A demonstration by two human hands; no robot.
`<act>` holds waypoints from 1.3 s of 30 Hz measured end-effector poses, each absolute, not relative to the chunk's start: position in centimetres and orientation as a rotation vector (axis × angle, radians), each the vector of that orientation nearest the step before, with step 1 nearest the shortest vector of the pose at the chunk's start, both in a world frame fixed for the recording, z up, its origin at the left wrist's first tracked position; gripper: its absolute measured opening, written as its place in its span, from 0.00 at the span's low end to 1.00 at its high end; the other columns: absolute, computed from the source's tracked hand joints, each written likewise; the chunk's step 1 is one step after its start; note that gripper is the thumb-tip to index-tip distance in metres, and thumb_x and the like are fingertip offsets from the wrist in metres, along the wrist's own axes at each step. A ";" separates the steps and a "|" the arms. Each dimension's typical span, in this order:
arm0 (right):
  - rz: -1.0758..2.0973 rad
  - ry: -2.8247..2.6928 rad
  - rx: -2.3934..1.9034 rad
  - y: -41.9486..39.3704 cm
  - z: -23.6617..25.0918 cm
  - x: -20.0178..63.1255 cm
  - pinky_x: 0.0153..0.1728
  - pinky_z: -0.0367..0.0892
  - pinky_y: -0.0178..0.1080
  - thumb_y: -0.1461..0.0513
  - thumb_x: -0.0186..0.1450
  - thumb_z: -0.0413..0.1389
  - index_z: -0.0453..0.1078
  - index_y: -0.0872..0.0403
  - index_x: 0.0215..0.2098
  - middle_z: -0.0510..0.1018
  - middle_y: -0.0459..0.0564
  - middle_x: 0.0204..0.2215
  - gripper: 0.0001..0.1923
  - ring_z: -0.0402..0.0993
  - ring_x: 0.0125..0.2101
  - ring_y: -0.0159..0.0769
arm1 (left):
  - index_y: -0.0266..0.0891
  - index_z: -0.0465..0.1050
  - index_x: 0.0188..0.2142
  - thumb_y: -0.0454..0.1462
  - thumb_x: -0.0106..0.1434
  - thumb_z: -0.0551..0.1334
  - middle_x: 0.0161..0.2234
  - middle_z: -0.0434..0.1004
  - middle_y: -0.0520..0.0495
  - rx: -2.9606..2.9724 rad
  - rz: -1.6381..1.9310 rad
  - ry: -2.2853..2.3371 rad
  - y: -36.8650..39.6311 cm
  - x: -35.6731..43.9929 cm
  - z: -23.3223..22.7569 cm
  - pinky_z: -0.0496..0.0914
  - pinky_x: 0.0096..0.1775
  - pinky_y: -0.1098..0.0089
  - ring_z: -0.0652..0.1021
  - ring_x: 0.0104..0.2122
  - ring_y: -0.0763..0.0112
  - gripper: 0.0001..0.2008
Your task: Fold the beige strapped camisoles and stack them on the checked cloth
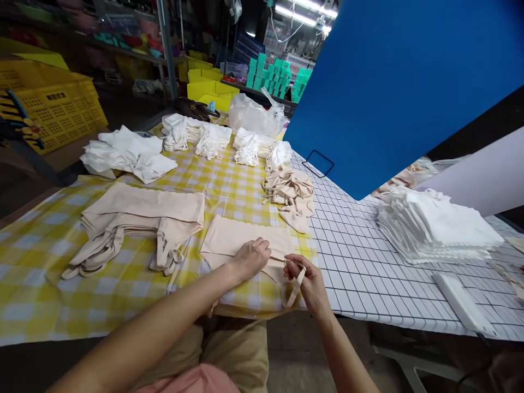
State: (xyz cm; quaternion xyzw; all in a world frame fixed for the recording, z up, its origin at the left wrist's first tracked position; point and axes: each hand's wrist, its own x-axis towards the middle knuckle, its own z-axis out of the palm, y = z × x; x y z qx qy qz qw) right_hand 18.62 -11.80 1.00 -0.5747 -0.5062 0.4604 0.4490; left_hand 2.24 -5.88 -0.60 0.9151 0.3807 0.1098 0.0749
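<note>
Pinching a beige strap [298,283] in the closed fingers of the right hand [310,277], and resting the curled left hand [254,255] on a beige garment [245,232] spread near the front edge of a yellow checked cloth [245,297]. Cannot tell the left hand's grip, with its fingertips hidden. Visible between the two, a thin brown strip [278,258], too small to identify. Likely to twist or slip at the strap if pinched loosely; likely to drag the garment askew if pulled hard under too light a left-hand press. Possibly at risk, too, of snagging the rumpled beige pile [290,191] just beyond.
</note>
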 end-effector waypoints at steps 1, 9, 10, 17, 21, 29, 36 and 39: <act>1.159 -1.244 -1.423 -11.6 0.9 18.7 0.26 0.64 0.35 0.52 0.56 0.57 0.69 0.55 0.34 0.70 0.46 0.22 0.15 0.67 0.24 0.33 | 0.33 0.71 0.32 0.28 0.61 0.53 0.34 0.71 0.42 2.739 0.351 1.147 -5.9 2.3 -0.7 0.68 0.36 0.65 0.70 0.39 0.62 0.08; 1.034 -1.488 -1.582 -10.5 0.7 18.2 0.26 0.63 0.35 0.55 0.58 0.54 0.66 0.55 0.29 0.70 0.47 0.24 0.10 0.66 0.25 0.33 | 0.38 0.75 0.32 0.31 0.59 0.58 0.33 0.73 0.47 2.279 0.562 1.218 -4.8 2.0 -1.5 0.66 0.40 0.68 0.70 0.39 0.66 0.07; 0.974 -1.552 -1.595 -10.3 0.8 18.0 0.27 0.63 0.35 0.57 0.58 0.53 0.66 0.54 0.28 0.71 0.47 0.24 0.09 0.67 0.26 0.34 | 0.38 0.76 0.31 0.32 0.59 0.58 0.33 0.73 0.47 2.254 0.564 1.216 -4.6 2.0 -1.5 0.66 0.40 0.68 0.69 0.39 0.66 0.07; 0.685 -1.909 -1.652 -8.7 1.5 17.4 0.29 0.63 0.35 0.64 0.59 0.49 0.69 0.55 0.32 0.76 0.49 0.26 0.07 0.71 0.27 0.35 | 0.37 0.76 0.31 0.35 0.59 0.60 0.32 0.73 0.47 2.204 0.598 1.184 -4.2 1.9 -1.7 0.65 0.40 0.69 0.69 0.38 0.66 0.06; 0.557 -2.113 -1.568 -7.8 1.7 17.6 0.28 0.62 0.34 0.66 0.60 0.48 0.72 0.55 0.28 0.75 0.50 0.26 0.11 0.71 0.27 0.34 | 0.37 0.77 0.31 0.34 0.59 0.59 0.32 0.72 0.47 2.187 0.610 1.178 -4.2 1.9 -1.7 0.65 0.40 0.69 0.69 0.38 0.66 0.07; 0.407 -2.366 -1.588 -6.8 1.3 18.0 0.26 0.58 0.32 0.74 0.57 0.46 0.70 0.56 0.30 0.72 0.49 0.28 0.13 0.67 0.26 0.31 | 0.37 0.76 0.32 0.36 0.59 0.60 0.31 0.72 0.47 2.174 0.609 1.167 -4.0 2.0 -2.0 0.64 0.39 0.69 0.69 0.38 0.65 0.07; 0.329 -2.491 -1.540 -6.4 1.5 17.7 0.24 0.54 0.32 0.74 0.57 0.46 0.67 0.55 0.29 0.68 0.48 0.27 0.12 0.61 0.23 0.30 | 0.38 0.76 0.30 0.38 0.60 0.59 0.30 0.70 0.47 2.173 0.610 1.159 -3.9 2.0 -2.1 0.64 0.38 0.69 0.68 0.37 0.65 0.08; 0.310 -2.524 -1.514 -6.4 1.6 17.5 0.25 0.55 0.32 0.73 0.59 0.46 0.66 0.56 0.29 0.68 0.48 0.27 0.11 0.61 0.24 0.30 | 0.37 0.75 0.29 0.37 0.60 0.58 0.30 0.70 0.47 2.201 0.591 1.165 -3.8 1.9 -2.1 0.64 0.38 0.69 0.68 0.36 0.65 0.08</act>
